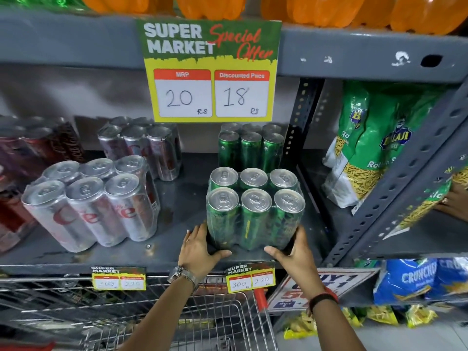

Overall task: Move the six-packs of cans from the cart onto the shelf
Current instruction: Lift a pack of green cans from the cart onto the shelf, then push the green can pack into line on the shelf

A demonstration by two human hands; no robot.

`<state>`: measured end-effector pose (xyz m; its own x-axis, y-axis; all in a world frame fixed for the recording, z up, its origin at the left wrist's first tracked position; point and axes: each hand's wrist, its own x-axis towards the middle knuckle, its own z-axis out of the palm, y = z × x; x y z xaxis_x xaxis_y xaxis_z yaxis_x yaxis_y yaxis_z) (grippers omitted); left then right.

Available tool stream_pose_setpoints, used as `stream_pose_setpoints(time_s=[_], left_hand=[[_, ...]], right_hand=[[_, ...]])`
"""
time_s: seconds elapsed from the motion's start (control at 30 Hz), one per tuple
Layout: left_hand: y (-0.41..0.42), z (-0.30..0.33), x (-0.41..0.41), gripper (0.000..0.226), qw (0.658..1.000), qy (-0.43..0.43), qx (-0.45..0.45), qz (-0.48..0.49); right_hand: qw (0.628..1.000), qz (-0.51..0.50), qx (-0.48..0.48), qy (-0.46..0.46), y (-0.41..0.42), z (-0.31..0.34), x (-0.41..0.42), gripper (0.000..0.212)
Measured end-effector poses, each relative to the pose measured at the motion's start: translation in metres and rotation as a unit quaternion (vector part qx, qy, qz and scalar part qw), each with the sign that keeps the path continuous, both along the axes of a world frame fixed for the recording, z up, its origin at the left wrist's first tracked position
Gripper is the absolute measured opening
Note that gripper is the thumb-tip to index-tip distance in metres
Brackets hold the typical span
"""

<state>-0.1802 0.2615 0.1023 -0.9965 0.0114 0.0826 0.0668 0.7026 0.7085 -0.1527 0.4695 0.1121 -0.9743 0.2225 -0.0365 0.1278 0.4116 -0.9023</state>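
- Fingers (195, 236) of the left hand (200, 245) spread flat against the lower left side of the green six-pack (255, 211), thumb curled across its front bottom edge.
- Fingers (300, 236) of the right hand (293, 252) pressed likewise on the lower right side, thumb lying along the front base; both hands clasping the pack between them.
- Six tall green cans with silver tops, two rows of three, bound in clear shrink-wrap; standing upright on the grey shelf (164, 252) near its front edge.
- Directly behind the green six-pack, a second green pack (250, 148), same wrap, set farther back and apart from it.
- Left of the green six-pack, a silver six-pack (93, 206) with red lettering, leaning a little; behind that one, another silver pack (141, 148).
- Above the green six-pack, a yellow and green offer sign (211, 69) reading 20 and 18.
- Just below the green six-pack, on the shelf lip, a small price tag (250, 276) marked 300 and 220.
- Lower still, under the wrists, a wire cart (222, 323).
- Right of the green six-pack, past the upright post, green snack bags (364, 148).
- Metal watch (183, 274) on the left wrist; red and black band (325, 297) on the right.
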Motion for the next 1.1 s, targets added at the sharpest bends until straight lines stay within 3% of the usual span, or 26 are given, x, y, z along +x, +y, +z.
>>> stream_pose_setpoints(time_s=[0.07, 0.17, 0.27, 0.33, 0.4, 0.47, 0.57, 0.67, 0.73, 0.9, 1.1], left_hand=[[-0.007, 0.000, 0.007, 0.093, 0.997, -0.003, 0.076, 0.006], [-0.034, 0.002, 0.025, 0.078, 0.989, 0.101, 0.089, 0.068], [-0.084, 0.006, 0.041, 0.058, 0.956, 0.223, 0.079, 0.176], [-0.123, 0.011, 0.046, 0.060, 0.925, 0.271, 0.083, 0.253], [-0.160, 0.016, 0.044, 0.074, 0.910, 0.268, 0.059, 0.311], [-0.196, 0.014, 0.037, 0.095, 0.925, 0.195, 0.044, 0.324], [-0.236, 0.008, 0.024, 0.111, 0.968, 0.045, 0.048, 0.241], [-0.248, 0.011, 0.016, 0.084, 0.985, -0.037, 0.077, 0.152], [-0.248, 0.014, 0.013, 0.068, 0.983, -0.037, 0.088, 0.155], [-0.254, 0.014, 0.011, 0.064, 0.986, -0.013, 0.090, 0.142], [-0.255, 0.018, 0.009, 0.065, 0.993, -0.020, 0.062, 0.100]], right_hand=[[0.997, -0.050, -0.052, 0.029, -0.010, 0.005, 0.011, 0.088], [0.965, -0.150, 0.006, 0.217, -0.052, 0.019, 0.037, 0.063], [0.939, -0.032, 0.103, 0.325, -0.115, 0.021, 0.045, 0.035], [0.945, 0.066, 0.113, 0.299, -0.156, 0.020, 0.031, 0.026], [0.957, 0.128, 0.107, 0.236, -0.190, 0.018, 0.010, 0.030], [0.973, 0.159, 0.091, 0.143, -0.215, 0.012, -0.013, 0.056], [0.981, 0.182, 0.054, 0.030, -0.236, 0.008, -0.043, 0.089], [0.983, 0.183, 0.031, 0.018, -0.253, 0.005, -0.056, 0.087], [0.988, 0.149, 0.024, 0.021, -0.259, 0.002, -0.056, 0.077], [0.993, 0.105, 0.040, 0.038, -0.260, -0.004, -0.042, 0.064], [0.994, 0.079, 0.054, 0.054, -0.258, -0.007, -0.023, 0.063]])
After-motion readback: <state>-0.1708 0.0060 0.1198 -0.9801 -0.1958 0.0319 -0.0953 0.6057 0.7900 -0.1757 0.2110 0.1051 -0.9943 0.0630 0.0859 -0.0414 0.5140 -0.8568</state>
